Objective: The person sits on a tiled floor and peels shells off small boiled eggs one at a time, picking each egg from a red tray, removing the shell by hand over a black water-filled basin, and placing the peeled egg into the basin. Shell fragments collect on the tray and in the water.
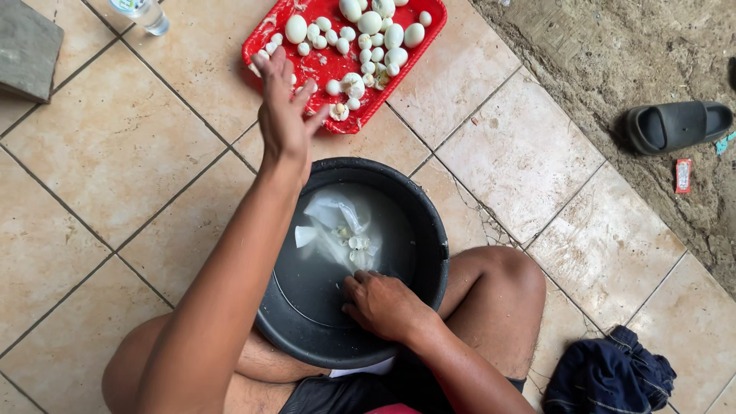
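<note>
The white mushrooms [360, 38] lie heaped on the red tray [264, 34], on the floor just past the far rim of my black basin [433, 230]. My left hand [282, 107] hovers over the tray's near left corner, fingers spread and loose, gripping nothing I can see; the nearest pieces sit just to its right, the main heap further right and beyond. The tray's long side runs slantwise, up and to the right from that hand.

My right hand [383, 303] is down in the basin, fingers curled at the water's near edge; whether it pinches anything I cannot tell. Just ahead of it float a clear plastic bag [330, 215] and a few small pieces [356, 244].

The basin stands between my knees. Further off: a bottle [142, 11] at the upper left, a sandal [675, 124] on the dirt to the right, a dark cloth [609, 376] by my right knee. Nothing lies between left hand and tray.
</note>
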